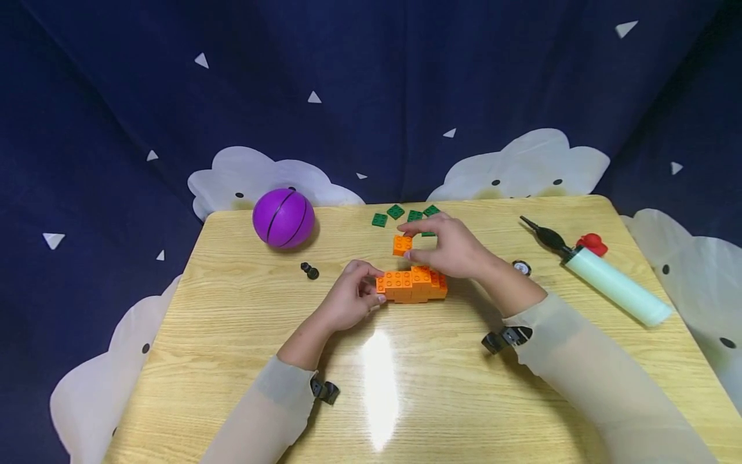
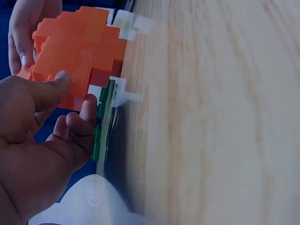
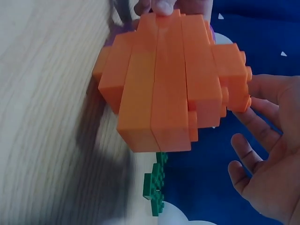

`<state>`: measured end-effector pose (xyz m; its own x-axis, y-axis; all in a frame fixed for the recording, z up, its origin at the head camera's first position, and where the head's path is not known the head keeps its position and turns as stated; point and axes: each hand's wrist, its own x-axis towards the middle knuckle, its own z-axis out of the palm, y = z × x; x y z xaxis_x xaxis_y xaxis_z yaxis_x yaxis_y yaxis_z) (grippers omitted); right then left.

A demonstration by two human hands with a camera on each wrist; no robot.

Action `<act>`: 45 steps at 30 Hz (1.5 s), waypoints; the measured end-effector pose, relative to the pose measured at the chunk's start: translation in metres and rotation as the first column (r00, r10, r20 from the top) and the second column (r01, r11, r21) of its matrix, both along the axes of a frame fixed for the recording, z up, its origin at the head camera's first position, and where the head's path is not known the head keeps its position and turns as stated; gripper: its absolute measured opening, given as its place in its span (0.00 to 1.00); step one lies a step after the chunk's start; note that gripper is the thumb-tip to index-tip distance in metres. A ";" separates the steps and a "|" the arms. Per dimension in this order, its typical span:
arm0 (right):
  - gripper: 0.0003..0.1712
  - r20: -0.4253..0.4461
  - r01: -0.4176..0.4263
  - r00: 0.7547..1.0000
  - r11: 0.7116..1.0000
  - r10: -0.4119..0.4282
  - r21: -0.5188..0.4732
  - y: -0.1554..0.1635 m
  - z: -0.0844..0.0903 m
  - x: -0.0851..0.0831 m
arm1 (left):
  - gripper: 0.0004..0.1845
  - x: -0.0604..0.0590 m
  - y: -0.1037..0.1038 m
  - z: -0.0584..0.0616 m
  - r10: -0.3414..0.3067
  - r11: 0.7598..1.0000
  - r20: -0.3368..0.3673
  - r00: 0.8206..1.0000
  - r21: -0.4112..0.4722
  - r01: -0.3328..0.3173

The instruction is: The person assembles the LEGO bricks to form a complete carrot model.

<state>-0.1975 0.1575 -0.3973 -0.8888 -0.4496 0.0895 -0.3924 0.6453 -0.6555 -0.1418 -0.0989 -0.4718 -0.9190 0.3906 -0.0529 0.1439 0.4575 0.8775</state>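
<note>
The left hand (image 1: 348,299) pinches the left end of the orange block build (image 1: 411,285), which sits mid-table (image 1: 243,361) just beyond both wrists. The right hand (image 1: 452,248) curls over the build's right side and pinches a single orange brick (image 1: 402,245) just above and behind it, clear of the studs. The left wrist view shows the thumb (image 2: 44,89) pressed on the build's side; the right wrist view shows the stepped underside of the build (image 3: 168,79). Farther back lie green plates (image 1: 396,211), a purple ball (image 1: 283,218) to the left and a pump (image 1: 608,277) to the right.
</note>
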 end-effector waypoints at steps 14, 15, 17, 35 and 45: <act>0.22 -0.029 -0.095 0.995 0.995 0.094 -0.028 -0.001 0.000 0.020 | 0.18 0.001 0.001 0.001 0.004 1.000 -0.004 1.000 0.003 -0.004; 0.22 -0.030 -0.102 0.994 0.994 0.101 -0.029 -0.001 0.000 0.022 | 0.18 0.001 0.001 0.001 0.004 1.000 -0.006 1.000 0.002 -0.004; 0.22 -0.028 -0.117 0.993 0.993 0.116 -0.030 -0.002 0.000 0.025 | 0.18 0.001 0.001 0.001 0.003 1.000 -0.008 1.000 0.001 -0.003; 0.21 -0.020 -0.173 0.985 0.984 0.174 0.028 -0.003 -0.005 0.034 | 0.18 0.001 0.001 0.000 0.008 1.000 -0.015 1.000 -0.013 -0.009; 0.19 -0.061 -0.135 0.989 0.990 0.137 0.038 -0.005 -0.006 0.038 | 0.18 0.000 0.000 0.000 0.004 1.000 -0.019 1.000 0.002 -0.004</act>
